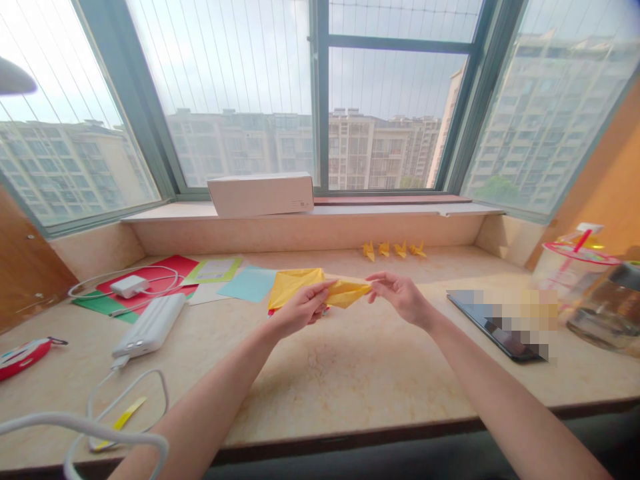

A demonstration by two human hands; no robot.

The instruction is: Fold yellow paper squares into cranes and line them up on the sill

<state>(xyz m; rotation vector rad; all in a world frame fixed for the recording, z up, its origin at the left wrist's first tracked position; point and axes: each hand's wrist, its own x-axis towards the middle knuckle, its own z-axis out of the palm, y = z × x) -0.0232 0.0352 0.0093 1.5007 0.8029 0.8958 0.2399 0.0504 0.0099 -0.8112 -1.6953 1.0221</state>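
A folded piece of yellow paper (pixel 347 292) is held above the stone counter, narrowing to a point on its right. My left hand (pixel 306 308) pinches its left end between thumb and fingers. At the right tip, the thumb and fingers of my right hand (pixel 400 298) close on the paper. Behind my left hand lies a flat yellow sheet (pixel 295 285), with a bit of red showing under its edge. Several small folded yellow paper figures (pixel 384 249) stand in a row at the back of the counter.
Coloured sheets (pixel 249 283), a white charger (pixel 131 287) and a white power bank (pixel 150 325) with cables lie left. A red item (pixel 25 357) is far left. Right are a phone (pixel 493 327) and a clear cup (pixel 565 270). A white box (pixel 261 195) sits on the ledge.
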